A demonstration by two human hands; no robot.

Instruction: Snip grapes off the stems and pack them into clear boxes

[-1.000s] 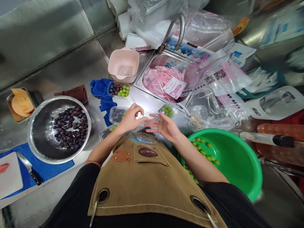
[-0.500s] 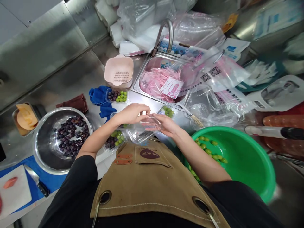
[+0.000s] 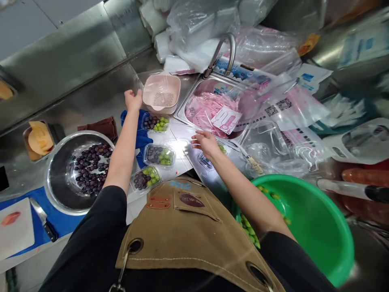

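Note:
My left hand (image 3: 133, 100) is reached out beside the pink strainer basket (image 3: 161, 91), its fingers closed on a clear plastic piece (image 3: 137, 80), a container or a lid; its outline is faint against the metal. My right hand (image 3: 206, 144) hovers empty over the counter by the sink, fingers apart. Between my arms stand clear tubs of dark and green grapes: a rear tub (image 3: 155, 122), a middle tub (image 3: 159, 155) and a front tub (image 3: 146, 178). Another tub of green grapes (image 3: 223, 149) is mostly hidden behind my right hand.
On the left are a steel bowl of dark grapes (image 3: 51, 178), a knife (image 3: 44, 219) and a cutting board (image 3: 18, 239). A green basin (image 3: 316, 227) with green grapes stands right. The sink (image 3: 182, 107) holds pink packets; a blue cloth (image 3: 142, 140) lies near the tubs.
My hands were together over the counter, handling clear plastic. They have parted: the left swung forward and left to the strainer basket, the right is now empty. The clear container below them is gone from there.

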